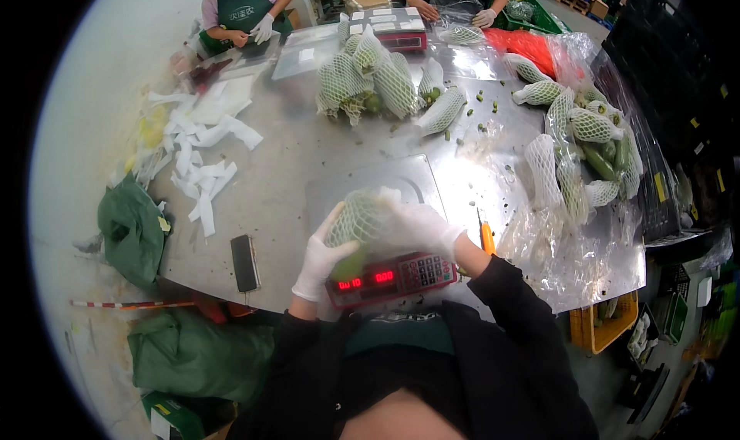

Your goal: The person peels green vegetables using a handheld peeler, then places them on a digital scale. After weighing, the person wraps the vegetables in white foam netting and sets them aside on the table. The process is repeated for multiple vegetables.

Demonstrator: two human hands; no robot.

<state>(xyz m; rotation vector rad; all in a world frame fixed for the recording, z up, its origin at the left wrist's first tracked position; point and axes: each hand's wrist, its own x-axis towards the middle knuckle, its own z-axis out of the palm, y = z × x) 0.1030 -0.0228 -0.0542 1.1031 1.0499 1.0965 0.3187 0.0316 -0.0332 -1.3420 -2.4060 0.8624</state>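
My left hand (pixel 326 255), in a white glove, grips a green fruit or vegetable (pixel 348 266) partly sleeved in a white foam net (pixel 358 217). My right hand (pixel 419 223), also gloved, is blurred against the right side of the net; its fingers are too smeared to tell whether they hold it. Both hands are above a red electronic scale (pixel 393 278) with a lit display, keypad and metal weighing plate (pixel 425 174). To the right of my right hand lies a tool with an orange handle and thin dark shaft (pixel 487 238).
Netted produce is heaped at the table's far middle (pixel 370 81) and right (pixel 595 122). White strips (pixel 196 156) and a phone (pixel 245 263) lie left. Clear plastic bags (pixel 543 255) cover the right front. Two people in green aprons work opposite, near another scale (pixel 399 41). A yellow crate (pixel 604 324) stands below right.
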